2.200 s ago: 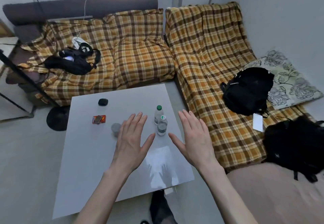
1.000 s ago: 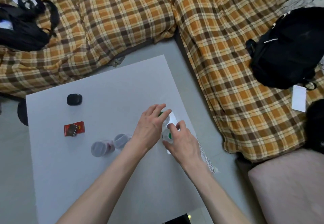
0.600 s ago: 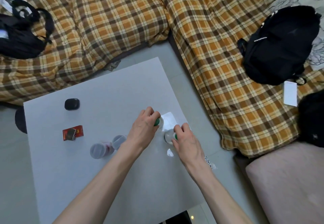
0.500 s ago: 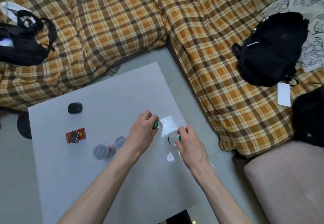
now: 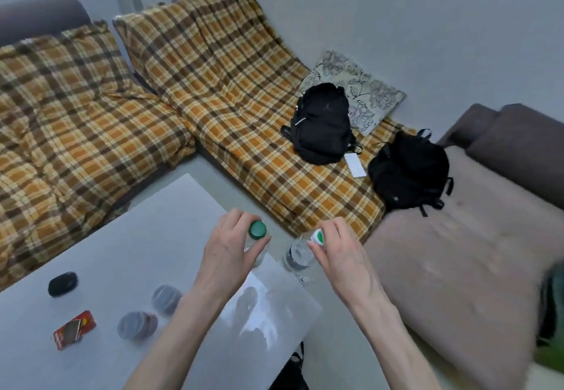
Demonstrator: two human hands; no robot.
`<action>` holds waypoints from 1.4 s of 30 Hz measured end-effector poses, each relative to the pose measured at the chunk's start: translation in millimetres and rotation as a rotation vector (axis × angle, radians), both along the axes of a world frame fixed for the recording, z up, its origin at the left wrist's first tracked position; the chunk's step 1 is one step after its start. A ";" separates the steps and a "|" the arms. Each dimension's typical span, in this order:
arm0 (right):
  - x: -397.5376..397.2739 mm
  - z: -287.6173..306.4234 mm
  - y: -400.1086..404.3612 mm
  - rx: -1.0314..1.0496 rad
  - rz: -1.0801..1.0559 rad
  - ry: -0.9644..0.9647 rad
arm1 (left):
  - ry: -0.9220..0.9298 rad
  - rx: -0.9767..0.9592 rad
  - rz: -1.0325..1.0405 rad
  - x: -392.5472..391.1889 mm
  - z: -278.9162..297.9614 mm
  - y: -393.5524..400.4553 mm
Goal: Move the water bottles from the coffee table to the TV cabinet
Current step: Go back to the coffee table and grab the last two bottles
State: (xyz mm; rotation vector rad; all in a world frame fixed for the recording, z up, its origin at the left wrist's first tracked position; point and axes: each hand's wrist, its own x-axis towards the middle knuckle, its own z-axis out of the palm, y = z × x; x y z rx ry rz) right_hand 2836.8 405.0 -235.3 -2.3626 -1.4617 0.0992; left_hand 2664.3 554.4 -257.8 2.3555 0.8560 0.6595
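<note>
Over the right corner of the white coffee table [image 5: 146, 246], each hand holds a small clear water bottle by the neck. My left hand [image 5: 229, 252] is closed around the bottle with the plain green cap [image 5: 257, 230]. My right hand [image 5: 335, 252] grips the second bottle [image 5: 294, 253], whose cap is white and green, and this bottle hangs just past the table's edge. Fingers hide most of the left bottle's body. No TV cabinet is in view.
On the table lie two grey-lidded jars [image 5: 137, 325], a red box [image 5: 74, 329] and a black case [image 5: 62, 283]. Plaid-covered sofas [image 5: 232, 90] wrap the far side, with two black backpacks [image 5: 320, 124] and a floral pillow [image 5: 363, 93]. A brown cushion [image 5: 457, 255] sits at right.
Both hands came down onto the bottles and closed on their necks. The bottles are now off the table and shifted right. My view has swung up and to the right.
</note>
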 end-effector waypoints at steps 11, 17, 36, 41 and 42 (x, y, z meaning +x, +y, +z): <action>36.7 76.7 -180.0 0.076 -0.444 -0.086 | -0.099 0.073 -0.463 111.5 67.9 -118.8; 62.7 102.7 -310.6 0.088 -0.660 -0.114 | -0.126 0.040 -0.652 185.3 83.1 -213.3; 127.7 158.6 -696.4 0.116 -1.121 -0.284 | -0.253 0.047 -1.130 378.0 129.9 -590.6; 144.2 153.6 -749.0 0.130 -1.244 -0.263 | -0.262 0.040 -1.234 420.9 140.6 -659.5; 148.0 151.6 -756.8 0.139 -1.270 -0.264 | -0.261 0.036 -1.254 430.3 140.6 -672.1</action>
